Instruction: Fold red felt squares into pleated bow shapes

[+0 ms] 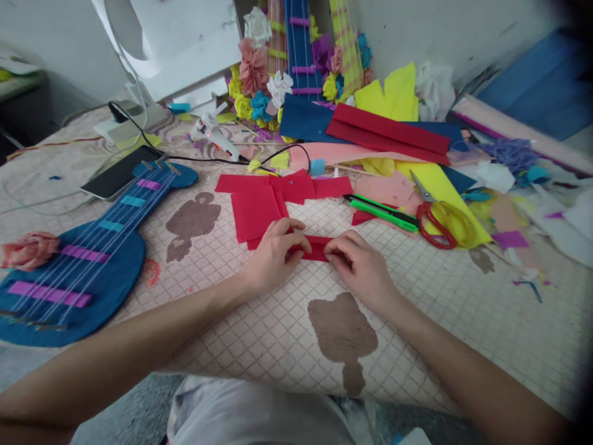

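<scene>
My left hand (274, 254) and right hand (364, 267) pinch a red strip (319, 249).
I have it clamped from both sides, in from the table (259, 343)'s near edge; a blue guitar (124, 256) lies toward the left.

A blue guitar (121, 262) lies on the table (278, 334), a pink flower (30, 250) at its edge. Beside its neck I see a phone (119, 174); beyond its head, a glue gun (217, 137); well apart from it, scissors (430, 205).
</scene>
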Motion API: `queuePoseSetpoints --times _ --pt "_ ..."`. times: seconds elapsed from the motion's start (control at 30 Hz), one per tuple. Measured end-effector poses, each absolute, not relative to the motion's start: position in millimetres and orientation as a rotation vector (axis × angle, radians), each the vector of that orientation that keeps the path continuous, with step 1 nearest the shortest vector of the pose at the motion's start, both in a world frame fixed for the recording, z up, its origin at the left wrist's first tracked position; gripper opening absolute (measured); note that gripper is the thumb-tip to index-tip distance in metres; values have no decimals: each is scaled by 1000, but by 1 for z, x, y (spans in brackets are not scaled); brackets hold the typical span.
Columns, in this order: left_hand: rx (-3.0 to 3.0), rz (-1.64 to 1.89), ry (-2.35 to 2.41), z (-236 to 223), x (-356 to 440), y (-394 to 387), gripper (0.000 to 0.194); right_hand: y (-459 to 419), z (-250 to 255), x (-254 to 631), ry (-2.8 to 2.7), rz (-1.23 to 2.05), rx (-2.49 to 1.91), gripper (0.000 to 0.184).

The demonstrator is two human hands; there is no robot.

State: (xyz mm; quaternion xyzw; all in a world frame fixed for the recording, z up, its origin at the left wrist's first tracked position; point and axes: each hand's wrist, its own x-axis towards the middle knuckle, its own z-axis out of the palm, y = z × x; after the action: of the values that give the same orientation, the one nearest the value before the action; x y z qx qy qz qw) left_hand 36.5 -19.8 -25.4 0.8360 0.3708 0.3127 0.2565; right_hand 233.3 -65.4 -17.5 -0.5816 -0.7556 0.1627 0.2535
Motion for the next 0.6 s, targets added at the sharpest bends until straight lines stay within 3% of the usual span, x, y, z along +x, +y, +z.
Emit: queuePoseSetpoints --times 0.23,0.4,0.6 --pt "2252 839 1054 -25 38 -19 6 -65 -19 228 -2056 342 -1642 3" --pt "2232 810 1030 -25 36 -17 12 -65 -21 229 -2096 341 -1654 2" --pt "2215 817 990 -24 32 -15 17 -67 -22 235 -1982 344 -1618 18"
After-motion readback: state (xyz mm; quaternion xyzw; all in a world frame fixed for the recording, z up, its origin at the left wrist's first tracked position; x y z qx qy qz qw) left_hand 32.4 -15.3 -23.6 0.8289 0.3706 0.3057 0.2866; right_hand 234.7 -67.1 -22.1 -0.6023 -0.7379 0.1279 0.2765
